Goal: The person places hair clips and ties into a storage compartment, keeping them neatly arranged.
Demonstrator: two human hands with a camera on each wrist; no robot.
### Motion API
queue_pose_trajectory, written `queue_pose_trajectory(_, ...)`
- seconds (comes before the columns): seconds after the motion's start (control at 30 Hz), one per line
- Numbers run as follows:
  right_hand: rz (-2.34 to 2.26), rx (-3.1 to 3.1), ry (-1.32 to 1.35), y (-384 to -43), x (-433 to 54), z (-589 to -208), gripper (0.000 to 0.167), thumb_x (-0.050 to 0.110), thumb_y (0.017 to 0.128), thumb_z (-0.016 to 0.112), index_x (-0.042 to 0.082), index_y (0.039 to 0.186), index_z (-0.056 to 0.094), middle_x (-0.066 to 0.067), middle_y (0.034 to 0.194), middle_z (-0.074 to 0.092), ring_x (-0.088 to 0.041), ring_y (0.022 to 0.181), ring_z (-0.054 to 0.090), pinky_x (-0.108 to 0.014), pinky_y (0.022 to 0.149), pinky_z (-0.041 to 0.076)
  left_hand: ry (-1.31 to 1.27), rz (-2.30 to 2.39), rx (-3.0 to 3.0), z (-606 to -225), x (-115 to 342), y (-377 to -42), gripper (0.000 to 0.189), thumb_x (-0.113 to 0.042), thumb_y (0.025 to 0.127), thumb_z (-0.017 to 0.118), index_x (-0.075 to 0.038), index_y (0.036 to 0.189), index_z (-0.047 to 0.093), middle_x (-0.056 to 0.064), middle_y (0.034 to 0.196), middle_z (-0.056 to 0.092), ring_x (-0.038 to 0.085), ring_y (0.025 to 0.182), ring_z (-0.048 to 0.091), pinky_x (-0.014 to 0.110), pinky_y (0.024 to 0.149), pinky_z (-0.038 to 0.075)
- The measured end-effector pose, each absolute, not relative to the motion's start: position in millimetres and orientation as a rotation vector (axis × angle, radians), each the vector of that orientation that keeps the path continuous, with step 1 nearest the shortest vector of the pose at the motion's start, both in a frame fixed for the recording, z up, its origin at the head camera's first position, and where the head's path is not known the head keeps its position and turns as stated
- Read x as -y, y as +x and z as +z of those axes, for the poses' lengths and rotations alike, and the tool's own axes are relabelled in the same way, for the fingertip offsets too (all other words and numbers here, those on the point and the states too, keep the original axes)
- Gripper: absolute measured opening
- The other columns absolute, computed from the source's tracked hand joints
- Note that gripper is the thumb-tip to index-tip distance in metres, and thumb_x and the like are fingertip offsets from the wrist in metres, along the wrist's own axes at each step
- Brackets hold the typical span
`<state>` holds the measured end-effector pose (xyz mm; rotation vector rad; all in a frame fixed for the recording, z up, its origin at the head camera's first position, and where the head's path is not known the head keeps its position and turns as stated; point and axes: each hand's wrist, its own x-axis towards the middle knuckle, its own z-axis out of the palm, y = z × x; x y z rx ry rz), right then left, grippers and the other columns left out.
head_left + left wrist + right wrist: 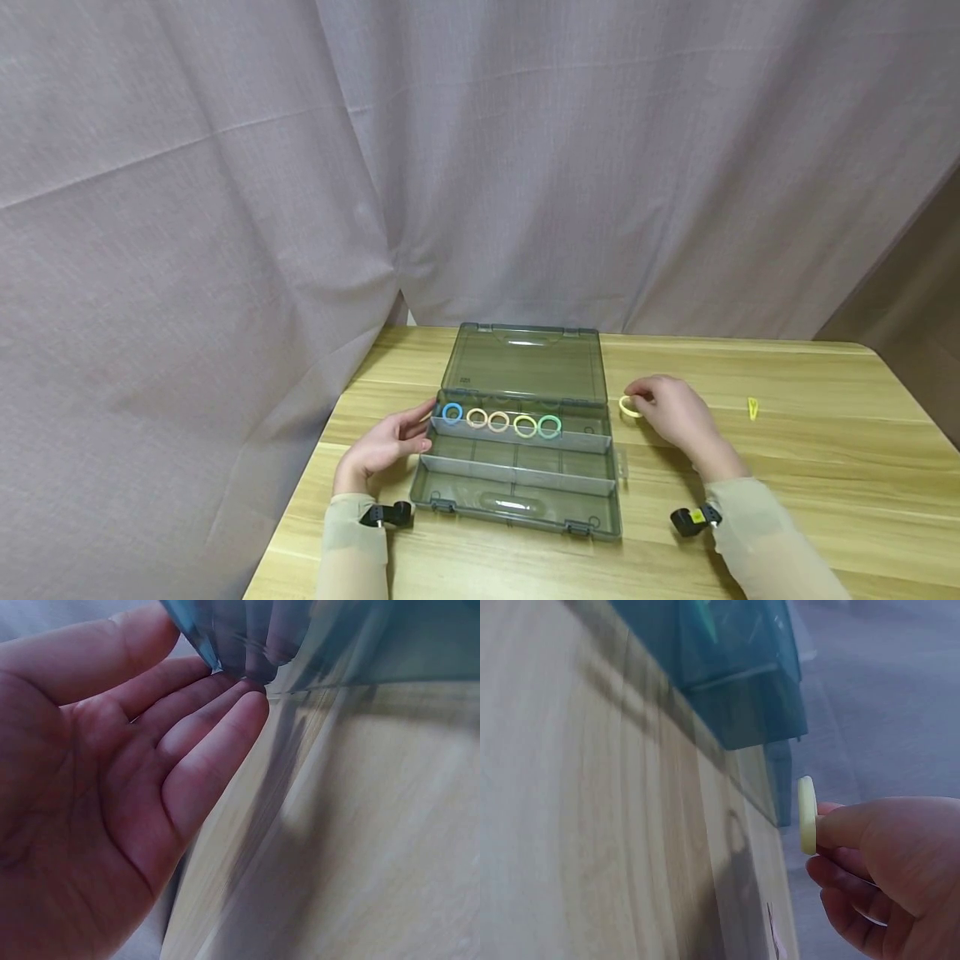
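A translucent grey-green compartment box (517,479) lies open on the table. My left hand (386,442) touches the box's left side, fingers extended along the wall and thumb near the edge; in the left wrist view, the left hand's (135,765) fingertips meet the translucent wall. Right of the box, my right hand (675,412) pinches a pale yellow ring-shaped hair tie (628,408) between thumb and fingers. This hair tie (808,816) appears edge-on in the right wrist view. Several hair ties sit in the back compartment, including a blue one (444,413) and a green one (559,427).
A yellow hair clip (753,407) lies on the wooden table (825,467) to the right of my right hand. The box's lid (525,362) is folded back behind it. A grey curtain (525,167) hangs behind the table and along its left side.
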<state>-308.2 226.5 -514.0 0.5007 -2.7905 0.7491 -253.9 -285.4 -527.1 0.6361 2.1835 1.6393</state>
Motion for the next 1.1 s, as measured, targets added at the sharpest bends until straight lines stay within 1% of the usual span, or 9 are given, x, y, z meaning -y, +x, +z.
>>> queue_pose_trajectory(0.17,0.783,2.753,0.475,-298,-225,-511,0.015,0.013,0.101,0.072,0.007,0.111,0.082,-0.02,0.117,0.076,-0.042,0.104,0.072,-0.063,0.09,0.058,0.641,1.64,-2.183,-528,286,-254,0.077,0.0,0.104,0.065,0.008,0.166,0.02,0.025,0.173,0.018,0.047,0.155,0.03,0.046,0.125,0.03)
queue_pose_trajectory(0.43,0.811,2.641,0.466,-283,-214,-504,0.014,0.013,0.1,0.074,0.009,0.11,0.083,-0.019,0.113,0.077,-0.041,0.098,0.073,-0.061,0.083,0.06,0.64,1.635,-2.188,-528,286,-254,0.075,0.006,0.104,0.062,0.009,0.166,0.02,0.025,0.173,0.018,0.047,0.155,0.029,0.047,0.125,0.029)
queue_pose_trajectory(0.57,0.814,2.625,0.475,-278,-209,-499,0.013,0.013,0.1,0.075,0.009,0.109,0.083,-0.018,0.114,0.078,-0.041,0.1,0.074,-0.061,0.084,0.06,0.638,1.634,-2.191,-528,285,-255,0.075,0.006,0.104,0.062,0.009,0.166,0.02,0.025,0.174,0.018,0.047,0.155,0.029,0.047,0.125,0.03)
queue_pose_trajectory(0.8,0.804,2.607,0.516,-275,-201,-493,0.012,0.011,0.099,0.076,0.01,0.109,0.083,-0.017,0.114,0.078,-0.04,0.104,0.074,-0.061,0.087,0.06,0.641,1.634,-2.186,-529,286,-255,0.077,0.001,0.104,0.065,0.009,0.166,0.02,0.025,0.173,0.018,0.047,0.155,0.029,0.047,0.125,0.03)
queue_pose_trajectory(1.03,0.766,2.614,0.592,-276,-193,-492,0.012,0.01,0.098,0.078,0.012,0.108,0.083,-0.013,0.114,0.079,-0.036,0.104,0.074,-0.058,0.088,0.061,0.631,1.628,-2.193,-530,286,-255,0.075,0.006,0.104,0.063,0.009,0.166,0.02,0.025,0.174,0.018,0.046,0.155,0.029,0.046,0.125,0.03)
queue_pose_trajectory(1.1,0.758,2.625,0.613,-276,-190,-491,0.012,0.01,0.097,0.078,0.013,0.107,0.083,-0.011,0.113,0.079,-0.034,0.102,0.075,-0.056,0.086,0.061,0.629,1.628,-2.195,-530,286,-254,0.075,0.005,0.104,0.063,0.009,0.166,0.02,0.025,0.174,0.018,0.046,0.155,0.029,0.046,0.125,0.03)
